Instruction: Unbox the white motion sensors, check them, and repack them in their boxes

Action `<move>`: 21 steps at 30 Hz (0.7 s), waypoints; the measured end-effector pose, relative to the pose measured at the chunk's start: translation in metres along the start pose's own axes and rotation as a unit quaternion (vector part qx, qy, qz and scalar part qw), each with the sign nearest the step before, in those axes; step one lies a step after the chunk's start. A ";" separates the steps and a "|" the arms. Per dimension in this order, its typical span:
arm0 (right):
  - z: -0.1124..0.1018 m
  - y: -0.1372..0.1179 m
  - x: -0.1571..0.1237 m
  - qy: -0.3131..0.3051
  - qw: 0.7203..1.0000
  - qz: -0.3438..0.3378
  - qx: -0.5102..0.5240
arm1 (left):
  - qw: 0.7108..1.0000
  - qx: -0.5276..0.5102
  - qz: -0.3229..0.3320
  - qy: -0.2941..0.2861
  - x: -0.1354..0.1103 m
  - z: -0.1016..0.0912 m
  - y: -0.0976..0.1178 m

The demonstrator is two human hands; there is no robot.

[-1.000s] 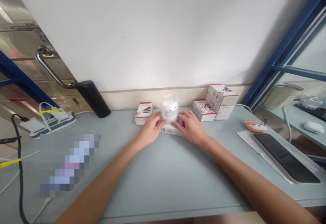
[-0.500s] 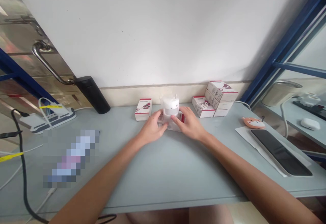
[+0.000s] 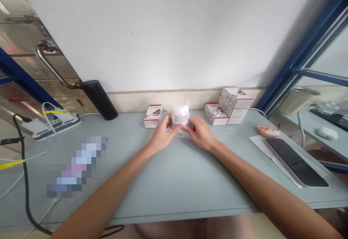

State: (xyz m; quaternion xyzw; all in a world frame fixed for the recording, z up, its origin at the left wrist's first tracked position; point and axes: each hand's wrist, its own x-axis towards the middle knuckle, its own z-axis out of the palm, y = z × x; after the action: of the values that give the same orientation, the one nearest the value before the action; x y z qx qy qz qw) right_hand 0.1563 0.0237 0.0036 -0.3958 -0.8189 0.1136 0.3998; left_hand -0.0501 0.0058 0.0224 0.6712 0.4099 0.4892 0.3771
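Observation:
A white motion sensor [image 3: 180, 113] with a rounded top and a paler window across its front stands upright between my hands. Clear plastic wrap seems to surround it. My left hand [image 3: 162, 134] grips its left side, fingers curled behind and thumb across the lower front. On the other side my right hand [image 3: 200, 132] closes round it, its thumb tip nearly meeting the left one. Under the sensor lies a white and red box [image 3: 182, 135], mostly covered by my hands. Left of them sits a similar small box [image 3: 153, 116].
Several matching boxes [image 3: 234, 105] are stacked at the back right. A black bottle [image 3: 99, 99] leans near the wall. To the left are a power strip [image 3: 56, 126] and a blurred-out device [image 3: 77, 166] with cables. A phone [image 3: 296, 162] lies on paper beside an orange animal-shaped case [image 3: 269, 131].
My thumbs have come closer together at the sensor's lower front. The sensor has shifted slightly left and its front window shows more clearly. Boxes and other items stay put.

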 end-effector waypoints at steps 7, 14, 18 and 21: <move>-0.009 -0.026 -0.002 0.124 0.978 0.062 0.158 | 0.938 -0.312 -0.142 0.057 0.000 0.005 0.031; -0.011 -0.048 -0.003 0.148 0.963 0.096 0.202 | 0.886 -0.424 -0.180 0.046 0.001 0.002 0.036; -0.003 -0.049 -0.003 0.043 0.938 0.160 0.304 | 0.913 -0.370 -0.161 0.060 0.002 0.001 0.028; 0.000 -0.046 -0.001 0.061 0.920 0.164 0.351 | 0.931 -0.331 -0.142 0.054 0.003 0.002 0.024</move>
State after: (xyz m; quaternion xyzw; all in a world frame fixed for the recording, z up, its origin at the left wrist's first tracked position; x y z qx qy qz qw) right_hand 0.1311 -0.0074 0.0260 -0.3652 -0.6242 0.4331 0.5380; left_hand -0.0433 -0.0007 0.0446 0.4155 0.3354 0.5739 0.6209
